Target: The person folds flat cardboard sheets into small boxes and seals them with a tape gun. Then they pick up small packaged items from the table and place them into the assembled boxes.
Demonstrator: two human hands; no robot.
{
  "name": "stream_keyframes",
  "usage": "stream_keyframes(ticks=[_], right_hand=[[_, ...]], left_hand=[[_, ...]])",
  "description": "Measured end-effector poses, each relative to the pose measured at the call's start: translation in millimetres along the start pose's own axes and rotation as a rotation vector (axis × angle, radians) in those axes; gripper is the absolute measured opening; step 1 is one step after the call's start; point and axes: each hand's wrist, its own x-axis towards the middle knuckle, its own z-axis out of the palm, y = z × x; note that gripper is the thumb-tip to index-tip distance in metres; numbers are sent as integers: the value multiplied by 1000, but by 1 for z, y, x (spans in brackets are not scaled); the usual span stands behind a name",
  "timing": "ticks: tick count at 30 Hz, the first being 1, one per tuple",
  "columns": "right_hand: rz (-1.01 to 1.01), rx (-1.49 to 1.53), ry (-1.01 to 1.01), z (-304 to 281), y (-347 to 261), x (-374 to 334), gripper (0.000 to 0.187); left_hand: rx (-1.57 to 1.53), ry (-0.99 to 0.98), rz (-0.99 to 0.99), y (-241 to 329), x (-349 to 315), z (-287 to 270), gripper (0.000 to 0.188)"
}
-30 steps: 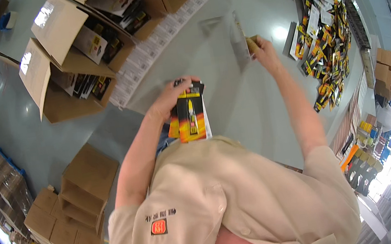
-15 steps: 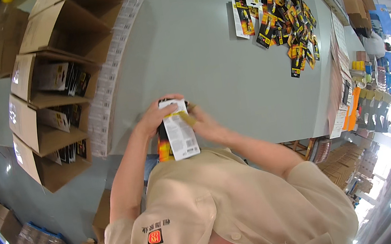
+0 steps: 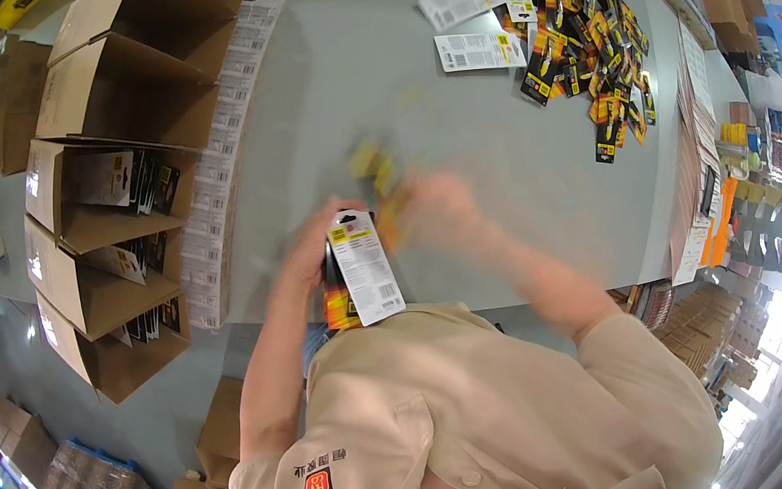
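My left hand (image 3: 315,246) is closed around a small stack of blister cards (image 3: 367,273) held upright near my belly. The front card shows its white printed back with a yellow band and hang hole; orange and black card fronts peek out at its left. My right hand (image 3: 446,208), smeared by motion, is just right of the stack. A blurred yellow, black and orange blister card (image 3: 380,185) is at its fingertips and seems to move with it. The exact finger grip is hard to make out.
A heap of blister cards (image 3: 582,34) covers the grey table's far right, with white-backed cards (image 3: 480,51) at its left edge. Open cardboard boxes (image 3: 119,219) line the left, several holding upright cards. A strip of printed label sheets (image 3: 218,169) lies beside them.
My right hand has moved up and right from the stack and now has a blurred card at its fingers. Two white-backed cards now lie sideways at the heap's left edge.
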Motion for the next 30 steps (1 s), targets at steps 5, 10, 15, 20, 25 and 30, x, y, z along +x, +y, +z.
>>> stream_keyframes(ticks=[5,10,15,20,25,30], right_hand=[[197,-28,234,-22,7,14,74],[113,-487,491,-39,172,79,59],[-40,-318,569,19,104,9,49],[-750,-143,-179,45,6,-54,59],[9,-73,407,-15,55,58,52],[336,640,471,-23,15,90,72]], left_hand=[[29,-57,101,-10,-4,-2,46],[-64,-155,196,-9,-14,-14,53],[-297,-260,-11,1,-9,-17,46],[48,-371,109,5,-9,-9,45],[-63,-202,102,-2,-28,-20,46],[-123,-43,196,-10,-44,-29,46]])
